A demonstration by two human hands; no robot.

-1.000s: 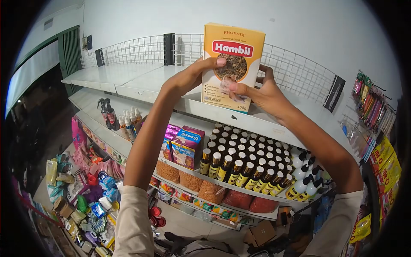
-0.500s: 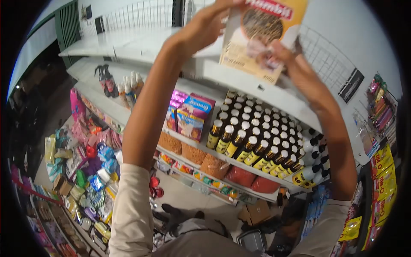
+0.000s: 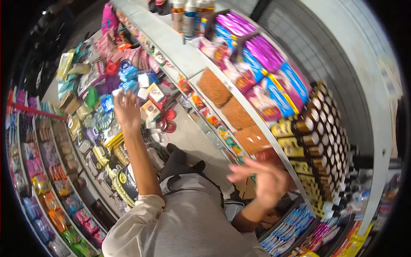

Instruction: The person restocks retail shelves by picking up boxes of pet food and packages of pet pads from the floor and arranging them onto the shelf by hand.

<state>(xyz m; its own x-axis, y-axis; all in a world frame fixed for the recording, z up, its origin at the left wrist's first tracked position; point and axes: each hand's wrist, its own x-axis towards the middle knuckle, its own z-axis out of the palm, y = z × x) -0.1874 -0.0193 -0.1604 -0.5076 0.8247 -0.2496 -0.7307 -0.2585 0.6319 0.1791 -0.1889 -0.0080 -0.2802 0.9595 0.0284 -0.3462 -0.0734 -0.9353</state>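
Note:
My left hand reaches forward over the heap of packaged goods on the floor, its fingers apart and somewhat blurred. Nothing shows in its grip. Close by it are a blue packet and a cream-coloured box. On the other side, my right hand is raised beside the shelf with fingers stretched out, also blurred and holding nothing. Behind that hand lie bags of orange-brown granules and a partly hidden red bag on the shelf.
Purple and blue packs stand on the shelf next to rows of white-capped bottles. Spray bottles are farther along. Shelves of coloured packets line the left. A large black Vanilla pack lies near my left forearm.
The view has swung down and toward the left. Both hands have come down from the upper shelf and apart; the yellow-and-white box they held is out of view.

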